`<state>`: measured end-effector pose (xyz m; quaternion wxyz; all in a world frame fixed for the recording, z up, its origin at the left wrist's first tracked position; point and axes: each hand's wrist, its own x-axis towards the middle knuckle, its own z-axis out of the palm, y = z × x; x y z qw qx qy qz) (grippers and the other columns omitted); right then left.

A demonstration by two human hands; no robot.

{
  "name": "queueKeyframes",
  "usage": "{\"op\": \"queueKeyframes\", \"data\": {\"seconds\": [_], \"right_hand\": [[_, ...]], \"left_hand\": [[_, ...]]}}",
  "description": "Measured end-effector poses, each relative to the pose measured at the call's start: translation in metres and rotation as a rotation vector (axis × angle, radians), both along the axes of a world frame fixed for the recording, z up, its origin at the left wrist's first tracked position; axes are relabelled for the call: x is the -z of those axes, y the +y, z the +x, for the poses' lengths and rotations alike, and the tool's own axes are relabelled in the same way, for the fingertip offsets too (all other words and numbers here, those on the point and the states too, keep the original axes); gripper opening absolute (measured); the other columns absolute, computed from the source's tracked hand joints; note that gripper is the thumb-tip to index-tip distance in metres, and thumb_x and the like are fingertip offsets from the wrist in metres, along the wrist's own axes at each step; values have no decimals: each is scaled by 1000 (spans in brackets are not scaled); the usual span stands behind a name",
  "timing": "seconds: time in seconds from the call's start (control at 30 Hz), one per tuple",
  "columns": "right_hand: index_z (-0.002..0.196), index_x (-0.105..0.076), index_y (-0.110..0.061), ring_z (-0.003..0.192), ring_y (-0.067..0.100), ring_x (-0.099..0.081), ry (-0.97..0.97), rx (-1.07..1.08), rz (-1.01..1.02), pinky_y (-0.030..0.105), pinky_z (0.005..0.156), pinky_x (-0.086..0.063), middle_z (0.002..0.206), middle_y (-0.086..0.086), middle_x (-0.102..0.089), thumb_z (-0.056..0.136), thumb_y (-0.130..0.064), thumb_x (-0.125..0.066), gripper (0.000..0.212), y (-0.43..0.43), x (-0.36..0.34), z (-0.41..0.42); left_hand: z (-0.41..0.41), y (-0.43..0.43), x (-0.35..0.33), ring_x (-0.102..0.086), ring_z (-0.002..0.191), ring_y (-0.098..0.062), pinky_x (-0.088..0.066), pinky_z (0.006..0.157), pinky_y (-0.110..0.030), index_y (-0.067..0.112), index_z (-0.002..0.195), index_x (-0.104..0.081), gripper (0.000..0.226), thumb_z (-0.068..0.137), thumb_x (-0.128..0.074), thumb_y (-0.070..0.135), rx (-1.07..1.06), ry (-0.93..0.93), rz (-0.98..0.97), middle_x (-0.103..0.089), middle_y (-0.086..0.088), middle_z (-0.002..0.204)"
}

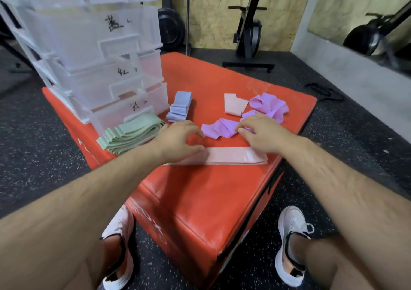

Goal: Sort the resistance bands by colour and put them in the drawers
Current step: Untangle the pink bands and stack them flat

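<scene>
Two white shoes, the left shoe (120,256) and the right shoe (289,245), stand on the speckled floor (33,134) either side of the near corner of a red box (200,200). Near the box's front edge lies a flat pink stack (233,157) of bands, crossed at both ends by the hands. The left hand (178,140) arches over its left end with fingers curled and the thumb on the pink; whether it grips anything cannot be told. The right hand (264,134) rests across the right end and pinches a crumpled near purple band (219,129), which lies just beyond the stack between the two hands. To the left, a green stack (131,131) lies fanned just in front of the bottom drawer (133,109). Beyond the left hand sits a folded blue stack (179,108). Farther back on the right, a loose pink band (234,106) lies just beside a far purple heap (270,105). The clear drawers (100,56) stand on the box's far left corner, with black handwritten marks on their fronts. On the floor behind are a black strap (324,91), a black machine (249,36), a wheel (171,28) and a plywood wall (213,11).
</scene>
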<state>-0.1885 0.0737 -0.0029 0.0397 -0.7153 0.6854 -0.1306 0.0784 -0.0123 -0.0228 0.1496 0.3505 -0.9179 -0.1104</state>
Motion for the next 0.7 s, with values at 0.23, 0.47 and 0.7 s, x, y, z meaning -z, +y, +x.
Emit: {"op": "queueKeyframes", "data": {"seconds": [0.23, 0.47, 0.7], "right_hand": [[123, -66, -30, 123, 30, -45, 154, 181, 79, 41, 101, -40, 132, -1, -58, 101, -28, -38, 36, -66, 9, -5], [125, -63, -22, 134, 29, -36, 247, 271, 290, 39, 112, -29, 139, 2, -53, 84, -46, -27, 60, -108, 27, -5], [117, -63, -20, 119, 34, -50, 41, 328, 116, 38, 89, -39, 129, 10, -59, 92, -32, -38, 37, -100, 16, -6]], "left_hand": [[-81, -34, -12, -42, 136, -16, -34, 110, -42, 33, 136, -55, 55, 84, -58, 50, -53, 24, 31, -47, 10, 147], [-105, -55, -3, -41, 136, -18, -32, 109, -42, 32, 137, -52, 48, 90, -57, 35, -84, -12, 55, -45, 8, 147], [-78, -53, -13, -46, 133, -15, -34, 112, -42, 28, 133, -57, 47, 88, -65, 37, -136, 112, 116, -52, 6, 141]]}}
